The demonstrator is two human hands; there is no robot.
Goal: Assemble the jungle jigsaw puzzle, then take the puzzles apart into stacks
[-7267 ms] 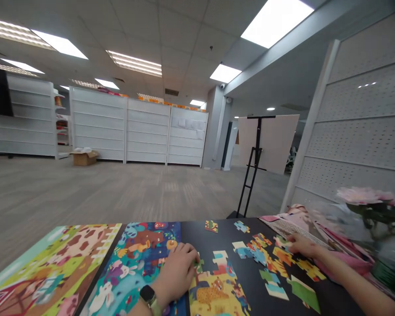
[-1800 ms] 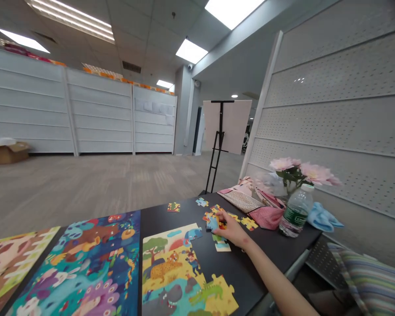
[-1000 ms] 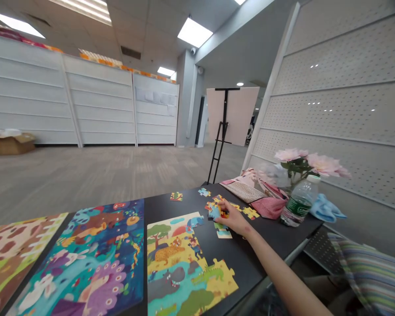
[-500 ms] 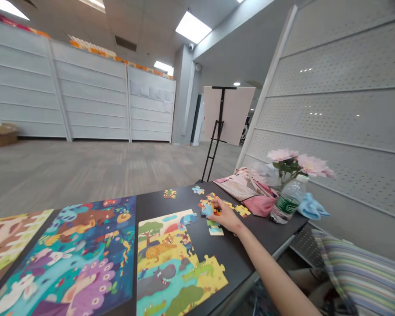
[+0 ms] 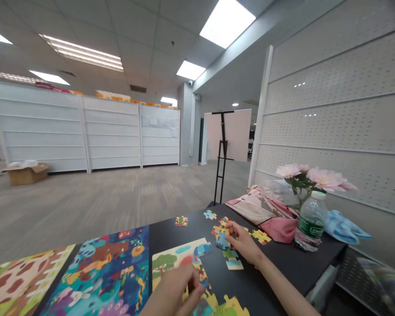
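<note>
My right hand [image 5: 242, 241] is at a cluster of loose pieces on the black table, its fingers pinched on a light blue puzzle piece [image 5: 222, 241]. Just below that hand lies a green and cream piece [image 5: 233, 260]. Over the partly assembled animal puzzle [image 5: 164, 262] is my left hand [image 5: 177, 287], fingers curled, hiding much of the picture; whether it holds anything is hidden. A blue elephant piece [image 5: 201, 250] sits at the puzzle's upper right. Yellow pieces [image 5: 261, 236] lie right of my right hand.
Two other puzzles, a blue one [image 5: 118, 259] and a cow one [image 5: 23, 281], lie at the left. A water bottle [image 5: 311, 224], pink flowers [image 5: 325, 179], a pink cloth bag [image 5: 279, 228] and a blue cloth [image 5: 345, 227] occupy the table's right end. An easel [image 5: 221, 162] stands behind.
My left hand has come into view over the animal puzzle. The camera view has tilted upward, so the table appears lower. My right hand stays at the light blue piece.
</note>
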